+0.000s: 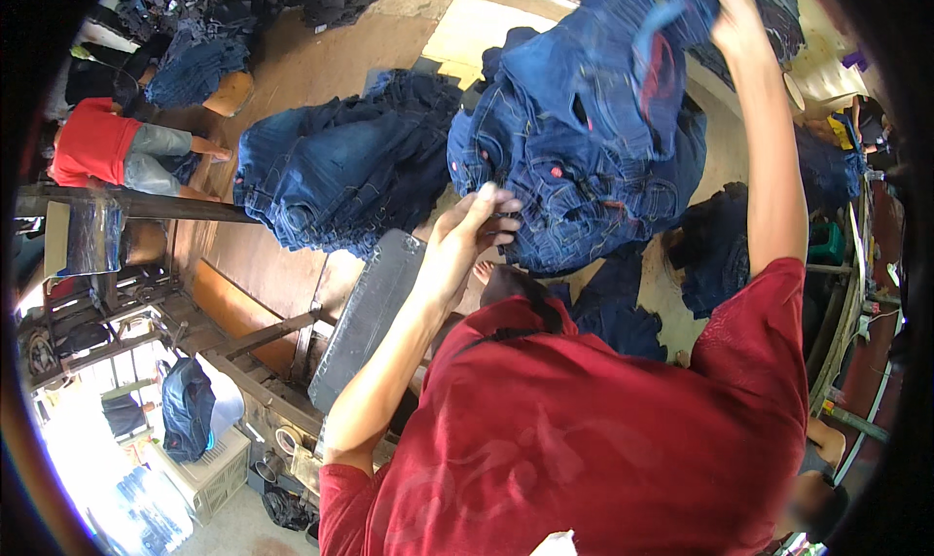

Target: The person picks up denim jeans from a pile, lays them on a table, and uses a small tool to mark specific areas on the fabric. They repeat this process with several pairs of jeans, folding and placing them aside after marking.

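I see the right hand (728, 16) at the upper edge, gripping a denim garment (559, 74) whose top runs out of my view; its fingers are largely hidden by the cloth. The garment, partly motion-blurred, covers the top of a denim pile (555, 215), and I can't make out exactly where the two divide. The left hand (470, 222) is loosely open at the pile's left side, fingertips blurred; I can't tell whether they touch. A maroon shirt (584, 439) blocks my lower view.
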Demonstrator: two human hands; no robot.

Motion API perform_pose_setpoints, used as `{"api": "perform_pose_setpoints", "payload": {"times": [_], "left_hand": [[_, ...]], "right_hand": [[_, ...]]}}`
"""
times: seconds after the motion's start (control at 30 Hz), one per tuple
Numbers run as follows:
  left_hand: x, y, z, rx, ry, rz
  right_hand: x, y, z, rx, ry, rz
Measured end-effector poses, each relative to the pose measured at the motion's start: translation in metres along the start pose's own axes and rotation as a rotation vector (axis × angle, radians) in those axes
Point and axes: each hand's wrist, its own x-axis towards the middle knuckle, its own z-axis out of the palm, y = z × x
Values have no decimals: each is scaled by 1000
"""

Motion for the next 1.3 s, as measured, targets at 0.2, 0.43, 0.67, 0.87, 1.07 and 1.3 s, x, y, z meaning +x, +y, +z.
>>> {"api": "perform_pose_setpoints", "payload": {"times": [0.2, 0.43, 0.67, 0.87, 1.07, 1.3], "left_hand": [[74, 117, 5, -335, -637, 59], [91, 204, -70, -251, -120, 306], [97, -11, -190, -262, 800, 109], [65, -130, -210, 640, 937, -191], [67, -111, -195, 945, 1052, -182], [100, -92, -210, 1472, 845, -178]], "right_hand": [[41, 25, 142, -890, -229, -578], [-39, 176, 243, -117, -412, -386], [-225, 372, 174, 50, -193, 481], [-296, 413, 96, 108, -236, 787], [-265, 388, 73, -62, -388, 670], [-216, 364, 93, -554, -523, 177]]}}
